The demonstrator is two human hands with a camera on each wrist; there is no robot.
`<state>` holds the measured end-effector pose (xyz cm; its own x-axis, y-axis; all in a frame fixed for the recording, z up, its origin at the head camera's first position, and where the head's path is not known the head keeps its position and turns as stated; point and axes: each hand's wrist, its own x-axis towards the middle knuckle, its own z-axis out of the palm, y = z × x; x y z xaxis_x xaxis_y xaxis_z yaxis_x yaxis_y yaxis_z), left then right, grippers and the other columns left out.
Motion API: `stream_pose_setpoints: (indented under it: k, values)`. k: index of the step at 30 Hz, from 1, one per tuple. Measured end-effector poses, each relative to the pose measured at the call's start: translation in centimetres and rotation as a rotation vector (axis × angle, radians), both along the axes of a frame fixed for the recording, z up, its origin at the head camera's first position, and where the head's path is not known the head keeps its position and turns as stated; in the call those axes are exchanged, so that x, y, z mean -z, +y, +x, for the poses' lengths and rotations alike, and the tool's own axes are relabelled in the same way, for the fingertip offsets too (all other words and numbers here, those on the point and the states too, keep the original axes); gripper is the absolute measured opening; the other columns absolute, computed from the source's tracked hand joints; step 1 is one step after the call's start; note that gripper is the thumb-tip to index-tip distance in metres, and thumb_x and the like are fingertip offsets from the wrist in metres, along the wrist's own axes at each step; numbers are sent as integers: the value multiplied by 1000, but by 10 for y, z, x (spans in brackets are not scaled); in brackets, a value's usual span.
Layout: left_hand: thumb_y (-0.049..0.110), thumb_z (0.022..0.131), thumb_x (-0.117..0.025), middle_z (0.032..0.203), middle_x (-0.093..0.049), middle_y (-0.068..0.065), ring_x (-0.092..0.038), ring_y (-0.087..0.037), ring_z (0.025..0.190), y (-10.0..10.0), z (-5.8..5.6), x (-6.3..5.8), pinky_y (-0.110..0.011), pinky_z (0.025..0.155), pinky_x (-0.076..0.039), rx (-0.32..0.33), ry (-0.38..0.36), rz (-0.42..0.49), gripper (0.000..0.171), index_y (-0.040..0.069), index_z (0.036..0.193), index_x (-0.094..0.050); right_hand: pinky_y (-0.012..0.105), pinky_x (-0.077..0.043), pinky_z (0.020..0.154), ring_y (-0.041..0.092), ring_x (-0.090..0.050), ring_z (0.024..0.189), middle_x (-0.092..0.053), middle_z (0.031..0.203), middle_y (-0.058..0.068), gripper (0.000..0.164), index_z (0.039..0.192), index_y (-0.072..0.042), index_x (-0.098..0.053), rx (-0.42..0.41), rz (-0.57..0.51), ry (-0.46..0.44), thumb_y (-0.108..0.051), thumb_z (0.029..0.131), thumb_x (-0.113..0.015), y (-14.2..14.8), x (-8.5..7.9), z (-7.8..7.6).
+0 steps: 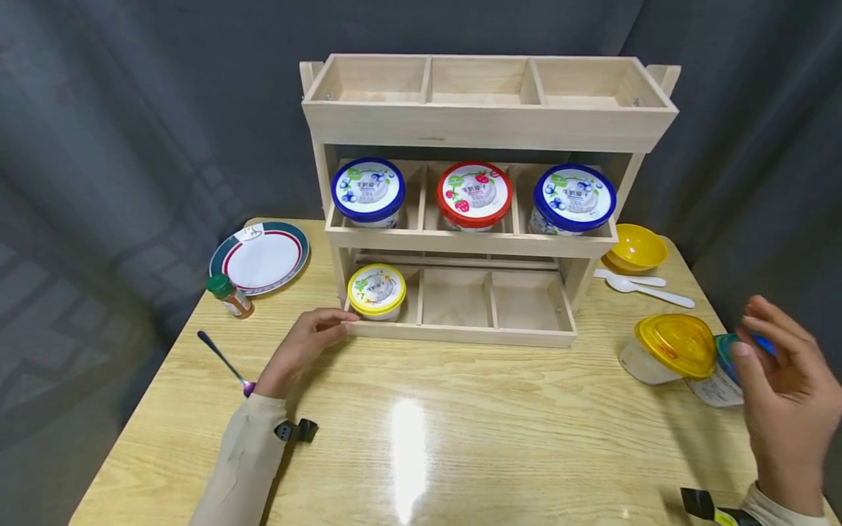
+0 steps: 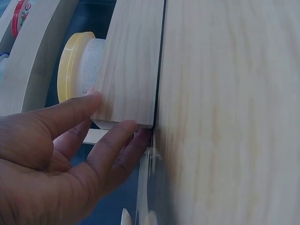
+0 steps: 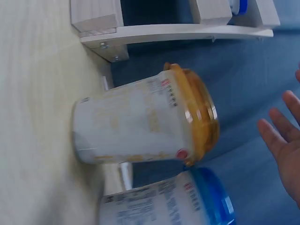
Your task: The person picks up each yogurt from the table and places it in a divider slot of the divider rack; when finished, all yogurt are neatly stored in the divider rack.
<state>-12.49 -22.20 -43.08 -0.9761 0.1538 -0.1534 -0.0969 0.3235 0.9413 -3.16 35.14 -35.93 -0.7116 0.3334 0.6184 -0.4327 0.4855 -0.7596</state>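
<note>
My left hand (image 1: 308, 343) touches the left front corner of the wooden rack's bottom tray (image 1: 460, 334). In the left wrist view, thumb and fingertips rest around that corner, beside a yellow-lidded tub (image 2: 79, 68) in the left compartment. My right hand (image 1: 792, 394) is raised at the far right, fingers loosely bent and holding nothing. It partly hides a blue-lidded tub (image 1: 720, 383) in the head view. Left of that stands a tub with an orange-yellow lid (image 1: 677, 343); the right wrist view shows the hand apart from both tubs (image 3: 136, 122).
The middle tier holds two blue-lidded tubs (image 1: 368, 190) (image 1: 574, 197) and a red-lidded tub (image 1: 474, 194). At left are a plate (image 1: 263, 257), a green-capped shaker (image 1: 230, 296) and a dark-handled utensil (image 1: 224, 358). A yellow bowl (image 1: 636, 248) and white spoons (image 1: 651, 292) lie right.
</note>
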Motion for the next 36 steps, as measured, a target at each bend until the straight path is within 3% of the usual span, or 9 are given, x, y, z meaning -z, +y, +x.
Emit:
stream_pose_setpoints:
  k: [3, 7, 12, 17, 22, 26, 31, 36]
  values:
    - [8, 109, -66, 139, -65, -25, -62, -18, 112, 1, 0, 0, -23, 93, -51, -2, 2, -7, 28, -8, 130, -72, 20, -44, 114, 29, -52, 146, -58, 154, 23, 33, 135, 23, -60, -19, -65, 15, 16, 103, -59, 7, 8, 4]
    - [8, 109, -66, 140, -64, -26, -59, -20, 114, 1, 1, -1, -23, 92, -51, -6, 11, -12, 27, -8, 130, -72, 21, -41, 117, 26, -51, 145, -59, 154, 18, 33, 136, 21, -60, 14, -158, 2, 14, 105, -58, 18, 18, 8]
    - [8, 109, -66, 140, -65, -26, -59, -20, 115, 1, 2, 1, -22, 91, -51, 2, 10, -6, 27, -9, 129, -73, 20, -38, 119, 23, -51, 146, -59, 156, 8, 34, 140, 16, -62, 182, -162, -112, 11, 107, -56, 30, 26, 14]
    - [6, 108, -66, 138, -66, -26, -59, -18, 112, -1, 1, 0, -23, 92, -51, 12, 5, 5, 27, -9, 130, -72, 19, -32, 121, 18, -46, 148, -55, 159, -4, 37, 147, 0, -65, 333, -107, -209, 2, 110, -57, 42, 37, 21]
    - [7, 109, -66, 139, -65, -27, -60, -17, 113, -1, 0, -1, -23, 93, -52, 19, 9, 7, 28, -10, 131, -71, 15, -21, 123, 13, -32, 156, -42, 169, -6, 44, 154, -16, -62, 376, -174, -298, -4, 113, -55, 51, 44, 24]
    - [7, 109, -65, 140, -65, -27, -61, -18, 114, -2, 0, -1, -22, 93, -51, 21, 2, -1, 29, -9, 132, -71, 10, -20, 115, 8, -25, 158, -33, 172, -9, 50, 158, -27, -57, 423, -242, -401, -5, 113, -54, 55, 46, 24]
    - [7, 110, -64, 142, -64, -27, -60, -19, 115, -1, 0, 0, -23, 93, -51, 23, -2, -5, 28, -9, 132, -71, 8, -18, 115, 7, -19, 160, -24, 175, -12, 53, 160, -32, -55, 442, -288, -475, -8, 113, -54, 61, 52, 25]
    - [8, 110, -64, 144, -63, -26, -59, -21, 117, -1, 1, -1, -23, 93, -51, 17, 3, -8, 28, -8, 132, -71, 12, -13, 123, 9, -11, 164, -11, 181, -8, 54, 161, -33, -54, 388, -348, -497, -9, 112, -56, 67, 58, 24]
